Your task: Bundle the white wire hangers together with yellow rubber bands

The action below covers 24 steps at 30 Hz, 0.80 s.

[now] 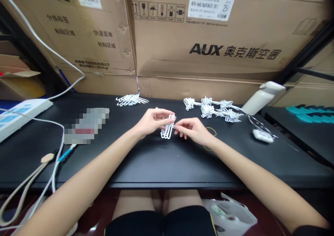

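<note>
My left hand (153,121) is closed around a small bundle of white S-shaped hooks (167,133), whose curved ends hang down below the fingers. From the right, my right hand (191,128) pinches thumb and fingertips together at the side of this bundle, on what looks like one white hook mostly hidden by the fingers. A loose pile of similar white hooks (130,99) lies at the back of the table, left of my hands. Several bunched groups of hooks (207,110) lie at the back right. Partly under my right wrist lies a yellow rubber band (212,130).
Large cardboard boxes (167,51) stand behind the black table (156,166). A white bottle (258,102) and a white earphone case (263,135) are on the right. Leftward are a power strip (23,114), a blurred-out phone-like object (87,124) and white cables (62,138).
</note>
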Motion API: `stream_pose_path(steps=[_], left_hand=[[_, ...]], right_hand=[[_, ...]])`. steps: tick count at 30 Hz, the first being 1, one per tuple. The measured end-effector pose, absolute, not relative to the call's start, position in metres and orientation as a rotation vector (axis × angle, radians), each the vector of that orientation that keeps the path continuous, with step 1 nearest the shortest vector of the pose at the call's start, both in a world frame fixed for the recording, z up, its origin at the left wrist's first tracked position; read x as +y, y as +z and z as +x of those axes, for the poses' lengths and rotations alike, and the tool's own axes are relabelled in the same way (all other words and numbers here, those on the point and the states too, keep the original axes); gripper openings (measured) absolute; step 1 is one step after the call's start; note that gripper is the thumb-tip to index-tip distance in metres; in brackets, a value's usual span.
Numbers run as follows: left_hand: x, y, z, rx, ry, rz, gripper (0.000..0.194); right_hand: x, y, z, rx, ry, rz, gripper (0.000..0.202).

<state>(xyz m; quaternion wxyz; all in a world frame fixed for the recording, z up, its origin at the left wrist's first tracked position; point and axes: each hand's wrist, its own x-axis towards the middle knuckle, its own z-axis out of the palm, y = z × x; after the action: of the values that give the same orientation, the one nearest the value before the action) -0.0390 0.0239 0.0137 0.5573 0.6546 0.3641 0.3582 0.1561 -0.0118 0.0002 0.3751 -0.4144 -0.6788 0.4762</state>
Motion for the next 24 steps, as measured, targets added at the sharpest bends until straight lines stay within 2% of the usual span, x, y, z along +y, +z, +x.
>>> stream_pose_path(steps=[6,12,17,19,24], left_hand=[[0.0243,0.0108,-0.0385,0.832,0.877,1.599,0.048],[0.0236,0.0103,-0.0382,0.848,0.871,1.590,0.042],[0.0221,0.0132,-0.0360,0.766,0.921,1.525,0.056],[0.0216,0.0156,-0.0357,0.697,0.944,1.500,0.055],[0.0230,0.0172,-0.0392,0.567,0.786,1.560,0.055]], right_hand=[[-0.0145,-0.0001,0.1555,-1.773,1.213,-1.070,0.030],[-0.0145,-0.0031,0.1557,-1.786,1.192,-1.036,0.030],[-0.0182,-0.0001,0.1508,-1.723,1.104,-0.972,0.028],[-0.0195,0.0017,0.1491,-1.675,1.040,-0.934,0.027],[-0.0178,0.0015,0.1521,-1.606,0.940,-0.912,0.025]])
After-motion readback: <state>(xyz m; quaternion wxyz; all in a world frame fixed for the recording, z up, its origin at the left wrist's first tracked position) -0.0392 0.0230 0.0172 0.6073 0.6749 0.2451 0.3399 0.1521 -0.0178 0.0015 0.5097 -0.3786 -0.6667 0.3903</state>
